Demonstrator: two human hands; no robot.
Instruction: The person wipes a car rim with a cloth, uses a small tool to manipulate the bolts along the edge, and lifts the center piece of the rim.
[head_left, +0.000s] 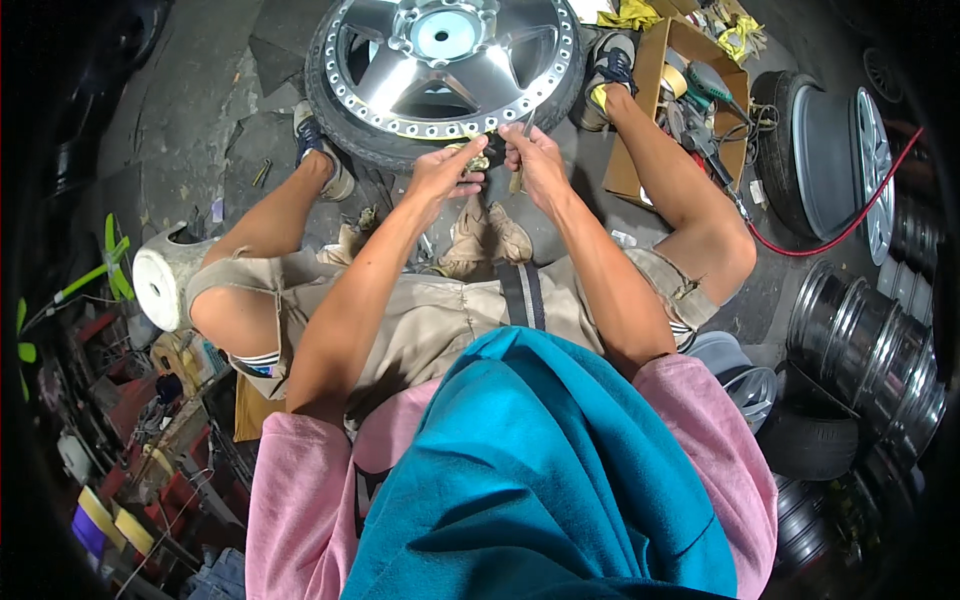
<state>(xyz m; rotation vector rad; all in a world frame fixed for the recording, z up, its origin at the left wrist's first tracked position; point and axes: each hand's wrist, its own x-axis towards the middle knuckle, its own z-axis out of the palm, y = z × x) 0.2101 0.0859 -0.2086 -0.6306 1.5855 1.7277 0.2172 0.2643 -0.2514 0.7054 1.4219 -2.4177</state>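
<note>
A polished multi-spoke wheel (470,80) with small holes round its rim lies face up in front of me, inside a black tyre (375,148). Both my hands meet at its near edge. My left hand (445,172) is curled around a cluster of small gold-coloured pieces (478,160), too small to tell exactly. In my right hand (540,165) is a slim tool (516,181) with a tan lower end, its thin tip pointing toward the wheel. The right thumb and forefinger are pinched at the rim; anything tiny between them cannot be made out.
A cardboard box (622,160) of tools stands beyond my right leg, with another wheel (825,160) beside it. A red hose (800,252) crosses the floor there. Several bare rims (862,335) are stacked at right. A white round container (160,288) and clutter lie at left.
</note>
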